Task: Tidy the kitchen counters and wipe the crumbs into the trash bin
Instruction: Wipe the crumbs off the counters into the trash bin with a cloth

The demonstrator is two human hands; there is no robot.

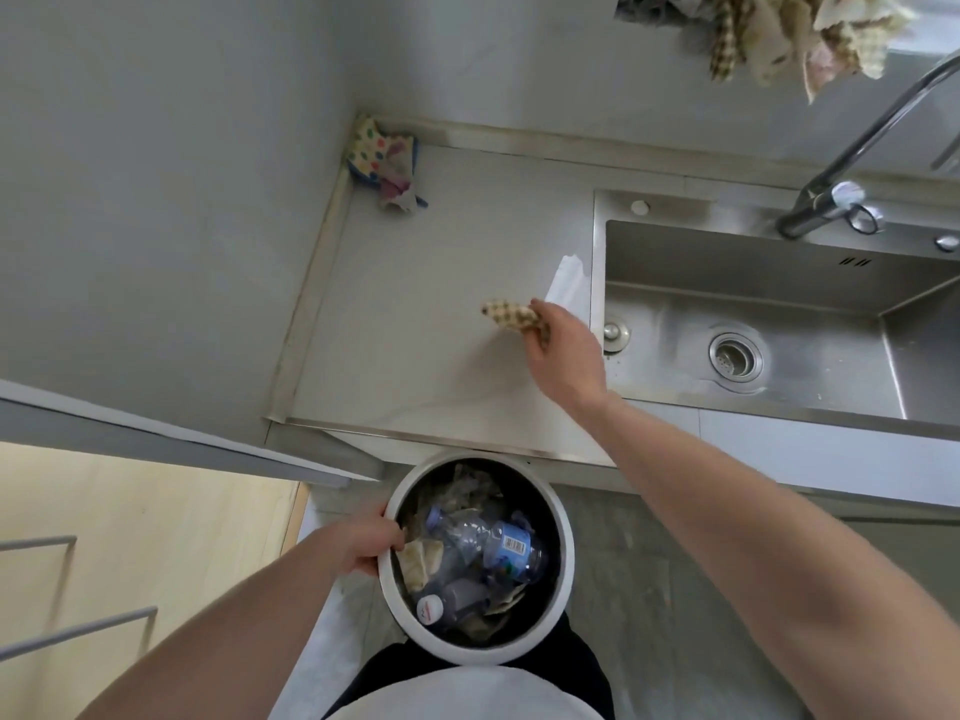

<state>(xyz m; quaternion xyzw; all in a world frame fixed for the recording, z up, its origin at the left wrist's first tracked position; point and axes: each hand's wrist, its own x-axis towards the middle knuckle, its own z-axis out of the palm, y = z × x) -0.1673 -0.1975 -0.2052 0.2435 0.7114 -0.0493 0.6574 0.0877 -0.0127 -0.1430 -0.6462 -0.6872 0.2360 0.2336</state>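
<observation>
My left hand [370, 543] grips the left rim of a round white trash bin [563, 579], held just below the counter's front edge. Inside the bin lie crushed plastic bottles and scraps. My right hand [566, 350] reaches over the pale counter [415, 304] and is shut on a checkered cloth [511, 315], which rests on the counter surface near the sink's left side.
A steel sink [779, 330] with a drain and a curved faucet [852, 158] lies to the right. A white paper scrap [569, 280] sits by the sink edge. A dotted rag [387, 161] is bunched in the back left corner. More cloths [779, 33] hang above.
</observation>
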